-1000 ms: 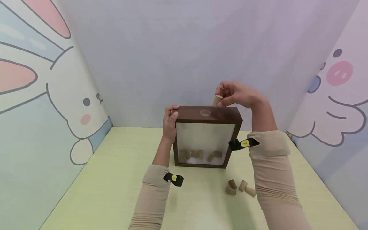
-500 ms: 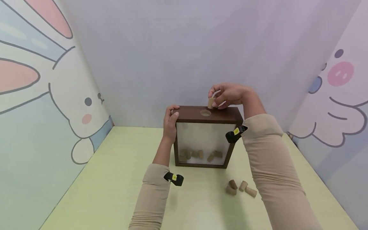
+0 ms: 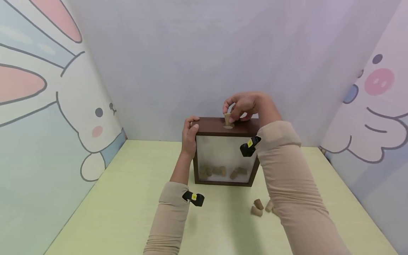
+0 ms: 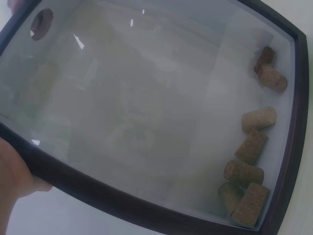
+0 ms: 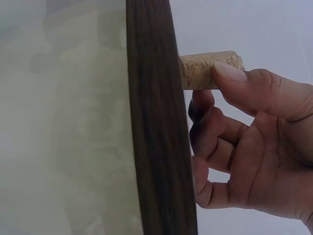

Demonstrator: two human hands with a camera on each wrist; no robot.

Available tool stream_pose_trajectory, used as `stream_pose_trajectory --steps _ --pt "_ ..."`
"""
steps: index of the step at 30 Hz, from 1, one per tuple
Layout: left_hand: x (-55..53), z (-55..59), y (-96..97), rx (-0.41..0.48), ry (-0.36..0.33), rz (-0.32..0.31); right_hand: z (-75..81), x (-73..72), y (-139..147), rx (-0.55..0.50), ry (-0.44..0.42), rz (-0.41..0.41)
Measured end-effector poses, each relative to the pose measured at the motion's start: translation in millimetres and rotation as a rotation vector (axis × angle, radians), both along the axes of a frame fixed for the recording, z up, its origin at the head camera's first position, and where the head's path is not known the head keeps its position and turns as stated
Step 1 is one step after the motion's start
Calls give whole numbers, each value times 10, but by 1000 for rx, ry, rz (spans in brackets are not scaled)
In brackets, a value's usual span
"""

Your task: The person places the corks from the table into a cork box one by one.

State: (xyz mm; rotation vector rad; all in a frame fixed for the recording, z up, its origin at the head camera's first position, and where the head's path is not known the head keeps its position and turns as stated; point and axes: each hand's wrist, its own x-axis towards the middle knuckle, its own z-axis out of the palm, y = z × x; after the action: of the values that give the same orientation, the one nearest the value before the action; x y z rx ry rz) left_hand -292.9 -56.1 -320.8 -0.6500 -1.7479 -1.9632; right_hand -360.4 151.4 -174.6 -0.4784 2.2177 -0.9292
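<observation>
A dark wooden box (image 3: 210, 126) with a clear front stands upright on the table, a round hole (image 3: 228, 127) in its top. My left hand (image 3: 189, 136) grips its upper left corner, thumb on the front side and fingers over the top. Between thumb and fingers my right hand (image 3: 243, 106) pinches a cork (image 3: 227, 119), held upright right at the hole. In the right wrist view the box's frame hides the lower end of that cork (image 5: 203, 69). Several corks (image 4: 252, 147) lie along the bottom inside the box.
Several loose corks (image 3: 256, 211) lie on the pale green table (image 3: 153, 159) in front of the box's right side, some partly covered by the right sleeve (image 3: 287, 177). A wall (image 3: 165, 71) rises close behind the box.
My right hand has moved left and slightly down along the box top, bringing the cork from right of the hole to the hole. The left hand keeps its grip on the corner.
</observation>
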Motion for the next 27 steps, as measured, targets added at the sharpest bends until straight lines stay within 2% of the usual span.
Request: stream_pose_trajectory --steps 8,13,16,22,27 --pt "-33 -19 37 -4 5 4 12 42 -69 87 32 -8" --pt "-188 -159 57 12 -4 -4 12 84 -27 103 79 -2" --pt "-275 -230 64 16 -6 -12 27 183 52 62 165 20" --pt "-285 -228 64 25 -2 -1 -41 547 229 -104 396 110" --pt "-275 -229 60 22 -13 10 -151 756 327 -226 473 191"
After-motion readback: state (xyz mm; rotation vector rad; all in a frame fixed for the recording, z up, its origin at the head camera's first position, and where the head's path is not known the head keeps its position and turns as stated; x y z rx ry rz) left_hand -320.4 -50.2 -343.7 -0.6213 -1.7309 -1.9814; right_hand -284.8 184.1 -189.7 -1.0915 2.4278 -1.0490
